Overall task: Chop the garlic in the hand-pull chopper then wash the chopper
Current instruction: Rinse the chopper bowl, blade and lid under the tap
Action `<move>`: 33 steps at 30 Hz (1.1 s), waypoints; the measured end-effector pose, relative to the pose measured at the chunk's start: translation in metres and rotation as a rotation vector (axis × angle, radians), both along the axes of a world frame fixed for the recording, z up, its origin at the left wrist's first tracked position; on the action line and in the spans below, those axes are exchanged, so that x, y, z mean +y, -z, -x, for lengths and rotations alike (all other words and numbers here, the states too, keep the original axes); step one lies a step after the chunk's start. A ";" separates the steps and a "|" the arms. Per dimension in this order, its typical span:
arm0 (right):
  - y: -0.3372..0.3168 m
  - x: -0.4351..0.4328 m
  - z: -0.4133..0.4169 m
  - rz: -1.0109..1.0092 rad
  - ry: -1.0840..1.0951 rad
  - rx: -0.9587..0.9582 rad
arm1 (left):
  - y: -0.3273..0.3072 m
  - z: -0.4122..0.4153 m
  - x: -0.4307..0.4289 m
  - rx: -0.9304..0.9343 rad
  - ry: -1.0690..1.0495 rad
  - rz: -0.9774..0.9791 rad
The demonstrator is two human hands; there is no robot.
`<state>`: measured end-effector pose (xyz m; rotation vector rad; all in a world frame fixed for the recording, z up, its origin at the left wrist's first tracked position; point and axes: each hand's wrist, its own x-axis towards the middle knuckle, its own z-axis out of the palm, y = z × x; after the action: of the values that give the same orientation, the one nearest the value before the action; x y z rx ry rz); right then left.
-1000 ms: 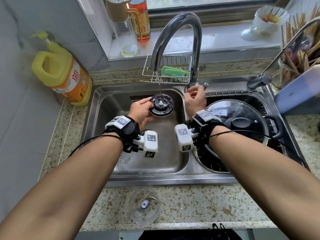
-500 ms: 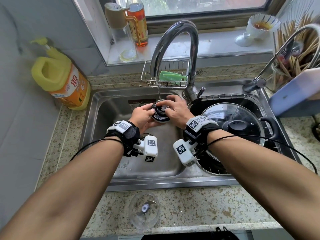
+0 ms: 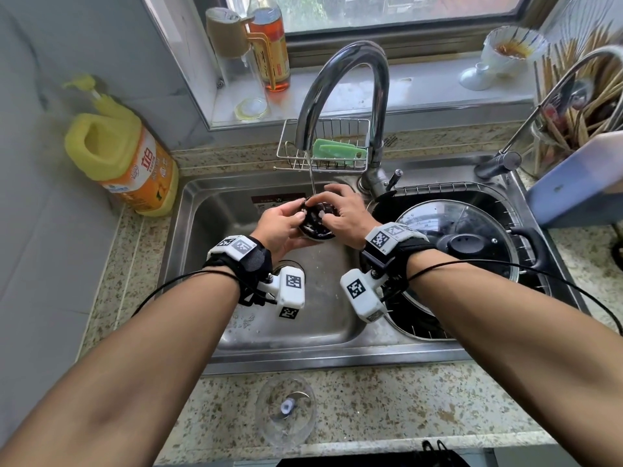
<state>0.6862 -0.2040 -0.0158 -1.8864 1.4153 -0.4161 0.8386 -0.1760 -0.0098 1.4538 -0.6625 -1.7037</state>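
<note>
Over the left sink basin (image 3: 323, 318) I hold the dark round chopper lid (image 3: 315, 224) underside up, beneath a thin stream of water from the curved tap (image 3: 347, 79). My left hand (image 3: 281, 227) grips the lid from the left, fingers curled round its rim. My right hand (image 3: 344, 214) grips it from the right, thumb across its inner face. The clear chopper bowl (image 3: 286, 412) with its blade stands on the counter in front of the sink.
A yellow detergent jug (image 3: 118, 160) stands at the left. A wire rack with a green sponge (image 3: 333, 151) hangs behind the tap. The right basin holds a pot under a glass lid (image 3: 462, 244). Bottles (image 3: 269, 45) stand on the sill; chopsticks (image 3: 580, 106) stand at far right.
My right hand left the tap handle and came onto the lid, joining the left. Water now runs on the lid, which has turned slightly in my hands.
</note>
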 end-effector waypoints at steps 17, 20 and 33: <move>-0.004 0.008 0.006 0.128 -0.067 0.017 | -0.004 -0.005 -0.012 -0.049 -0.164 0.091; -0.004 0.008 0.009 0.140 -0.105 0.024 | -0.005 -0.003 -0.012 -0.042 -0.237 0.102; 0.008 0.002 0.014 0.092 0.117 -0.043 | -0.006 0.002 -0.015 -0.021 -0.339 -0.019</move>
<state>0.6725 -0.2016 -0.0238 -1.8609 1.5057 -0.5845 0.8366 -0.1908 -0.0042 1.5029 -0.3846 -1.4359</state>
